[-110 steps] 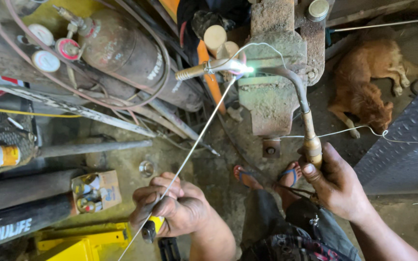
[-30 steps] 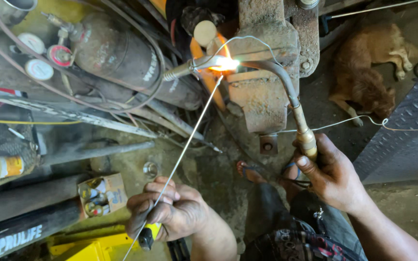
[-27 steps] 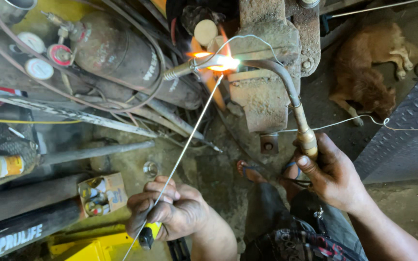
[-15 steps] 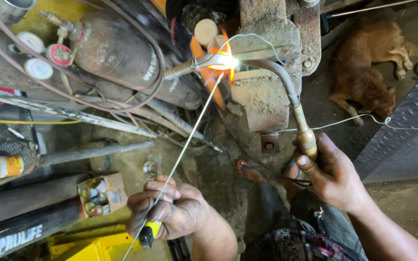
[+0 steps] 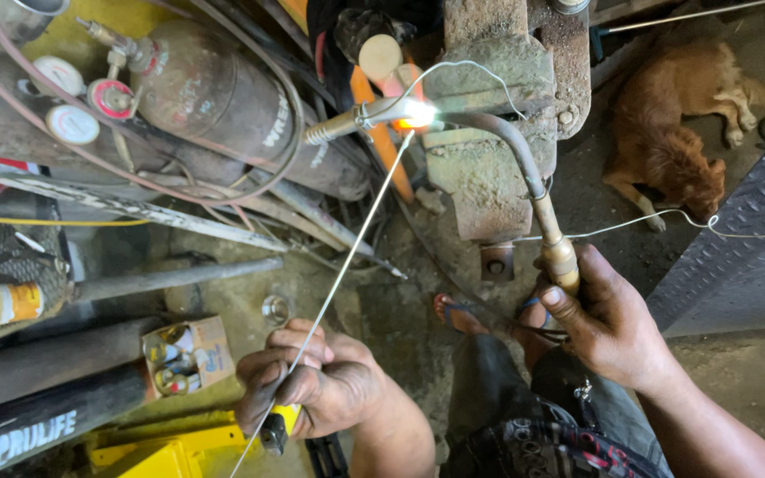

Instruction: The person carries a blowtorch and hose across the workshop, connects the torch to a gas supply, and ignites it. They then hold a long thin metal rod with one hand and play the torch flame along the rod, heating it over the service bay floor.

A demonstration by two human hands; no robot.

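At vise: left hand [image 5: 320,389] grip closed on rod [image 5: 347,257], right hand [image 5: 608,323] on torch [image 5: 524,190].

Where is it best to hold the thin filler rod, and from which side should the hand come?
Probably best at its lower end, as the left hand pinches it, coming from below. The filler rod slants up to the bright flame, so its upper end is hot.

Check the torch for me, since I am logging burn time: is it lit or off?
Lit. The torch, held in the right hand, ends in a bright white glow at its tip, where the rod meets it.
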